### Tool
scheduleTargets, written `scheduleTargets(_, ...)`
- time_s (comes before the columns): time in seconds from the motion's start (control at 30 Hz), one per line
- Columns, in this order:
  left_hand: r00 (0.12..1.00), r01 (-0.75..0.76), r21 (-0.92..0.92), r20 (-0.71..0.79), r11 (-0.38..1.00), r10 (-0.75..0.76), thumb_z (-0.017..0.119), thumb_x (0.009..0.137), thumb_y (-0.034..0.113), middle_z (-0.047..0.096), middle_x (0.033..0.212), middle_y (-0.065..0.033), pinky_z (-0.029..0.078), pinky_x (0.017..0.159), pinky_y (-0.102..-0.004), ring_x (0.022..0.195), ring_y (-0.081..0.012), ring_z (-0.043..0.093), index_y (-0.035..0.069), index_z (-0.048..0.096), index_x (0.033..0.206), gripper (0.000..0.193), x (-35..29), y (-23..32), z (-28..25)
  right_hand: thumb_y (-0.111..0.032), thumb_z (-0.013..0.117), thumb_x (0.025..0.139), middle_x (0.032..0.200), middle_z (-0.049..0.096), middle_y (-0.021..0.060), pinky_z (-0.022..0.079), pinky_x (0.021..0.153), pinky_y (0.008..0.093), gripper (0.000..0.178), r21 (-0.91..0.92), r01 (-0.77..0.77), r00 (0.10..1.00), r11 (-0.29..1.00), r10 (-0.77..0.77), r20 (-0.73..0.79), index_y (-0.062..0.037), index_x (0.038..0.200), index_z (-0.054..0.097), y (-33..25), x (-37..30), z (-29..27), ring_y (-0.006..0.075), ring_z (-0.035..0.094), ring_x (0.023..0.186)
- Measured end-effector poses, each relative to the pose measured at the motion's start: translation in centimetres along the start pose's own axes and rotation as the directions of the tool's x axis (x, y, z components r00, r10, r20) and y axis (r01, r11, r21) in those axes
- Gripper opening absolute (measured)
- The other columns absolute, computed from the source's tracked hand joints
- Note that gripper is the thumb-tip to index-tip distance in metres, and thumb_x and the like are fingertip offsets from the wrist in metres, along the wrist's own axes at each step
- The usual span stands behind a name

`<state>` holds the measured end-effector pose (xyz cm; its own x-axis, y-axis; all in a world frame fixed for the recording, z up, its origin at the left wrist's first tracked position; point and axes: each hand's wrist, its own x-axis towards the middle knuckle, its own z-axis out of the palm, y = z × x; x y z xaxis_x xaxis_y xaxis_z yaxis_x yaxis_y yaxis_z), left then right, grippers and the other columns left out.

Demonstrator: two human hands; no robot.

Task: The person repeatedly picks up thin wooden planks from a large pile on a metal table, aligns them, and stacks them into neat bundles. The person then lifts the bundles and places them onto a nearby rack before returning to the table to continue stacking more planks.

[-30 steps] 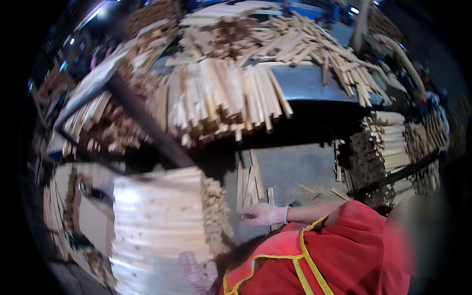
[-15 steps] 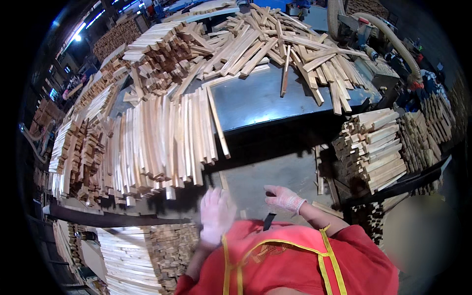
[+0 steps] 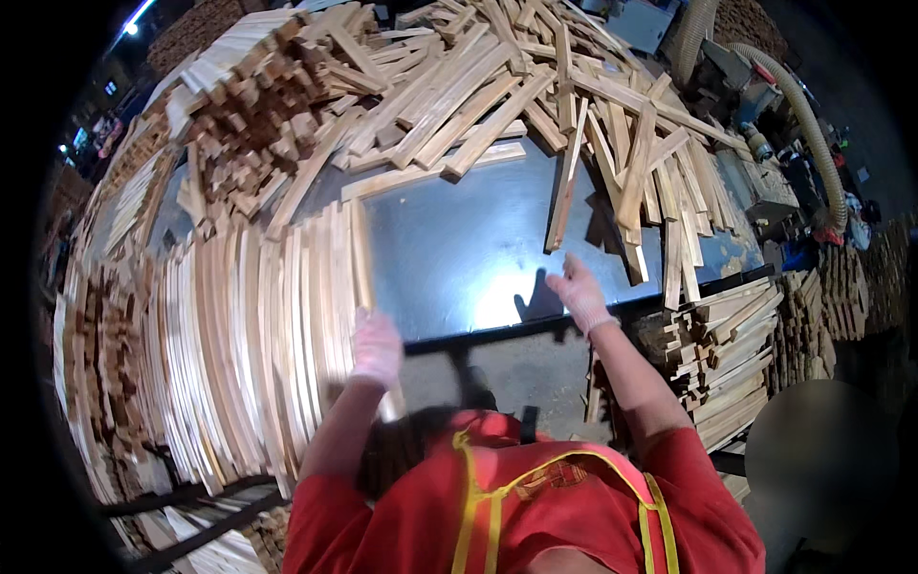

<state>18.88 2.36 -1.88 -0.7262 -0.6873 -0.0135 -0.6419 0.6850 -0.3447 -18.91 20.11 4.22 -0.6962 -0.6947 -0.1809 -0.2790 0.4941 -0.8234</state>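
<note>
My left hand (image 3: pixel 377 348), in a pale work glove and slightly blurred, is at the right side of a row of wooden strips (image 3: pixel 277 316), against the near part of the end strip (image 3: pixel 360 253). Its fingers look stretched out rather than wrapped round the wood. My right hand (image 3: pixel 579 293), gloved too, is above the near edge of the dark metal table (image 3: pixel 449 239), fingers apart and holding nothing. Just beyond its fingertips lies the near end of a single wooden strip (image 3: pixel 568 182) that leans out of a loose heap (image 3: pixel 478 91).
Stacked blocks (image 3: pixel 258 115) stand at the far left of the table. A wood stack (image 3: pixel 732 354) is at my right, below the table edge. A ribbed hose (image 3: pixel 808 124) curves down at the far right. Dark rails (image 3: pixel 206 521) run at the lower left.
Both hands have moved forward from near my body, the left to the row's end strip, the right over the table edge. My view has moved closer to the table.
</note>
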Motion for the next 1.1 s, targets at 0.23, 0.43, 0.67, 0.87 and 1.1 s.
scheduleTargets(0.23,0.955,0.047,-0.132,0.295,0.990,-0.006,0.061,0.093,0.023,0.069,0.113,-0.0148,0.050,0.090,-0.0474,0.109,-0.0316,0.063,0.006,0.072,0.109,0.026,2.5,-1.7,1.8,-0.013,0.077,0.090,0.099,0.073,0.0189,0.058,0.083,0.0495,0.043,0.217,-0.094,0.982,0.972,0.127,-0.140,0.0043,0.124,0.056,0.7,15.4,1.9,0.0346,0.073,0.095)
scheduleTargets(0.43,0.987,0.081,-0.572,0.158,0.816,0.012,0.073,0.089,0.056,0.066,0.134,-0.0159,0.051,0.100,-0.0446,0.118,-0.0336,0.065,0.005,0.059,0.143,0.076,10.2,6.6,-10.9,-0.033,0.081,0.088,0.132,0.068,0.0248,0.050,0.111,0.0451,0.087,0.046,-0.161,0.889,0.986,0.125,0.440,0.0025,0.156,0.041,-5.5,3.8,4.1,0.0375,0.066,0.127)
scheduleTargets(0.67,0.900,0.288,-0.578,0.436,0.764,-0.009,0.068,0.093,0.037,0.069,0.116,-0.0194,0.058,0.086,-0.0510,0.099,-0.0384,0.072,0.005,0.054,0.141,0.059,14.7,14.7,-9.9,-0.036,0.078,0.086,0.137,0.064,0.0265,0.050,0.108,0.0494,0.065,-0.716,0.075,0.965,0.695,-0.232,-0.124,0.0011,0.137,0.063,-6.2,22.0,-14.0,0.0439,0.060,0.128)
scheduleTargets(0.87,0.921,0.374,-0.667,0.350,0.645,-0.173,0.069,0.092,0.036,0.070,0.108,-0.0171,0.057,0.083,-0.0521,0.092,-0.0383,0.072,0.009,0.064,0.133,0.049,10.2,11.5,-10.9,-0.035,0.073,0.094,0.135,0.068,0.0268,0.052,0.107,0.0452,0.075,-0.594,0.078,0.995,0.801,-0.101,-0.006,0.0022,0.155,0.051,-4.2,26.7,-20.3,0.0425,0.066,0.126)
scheduleTargets(1.1,0.818,0.560,-0.303,0.057,0.771,-0.572,0.079,0.086,0.034,0.060,0.135,-0.0130,0.047,0.102,-0.0538,0.127,-0.0374,0.057,0.016,0.056,0.146,0.067,-2.6,1.1,-11.8,0.000,0.080,0.087,0.143,0.063,0.0208,0.052,0.107,0.0367,0.083,0.065,0.060,0.958,0.996,-0.076,0.278,0.0024,0.161,0.041,0.9,21.8,-9.9,0.0270,0.064,0.125)
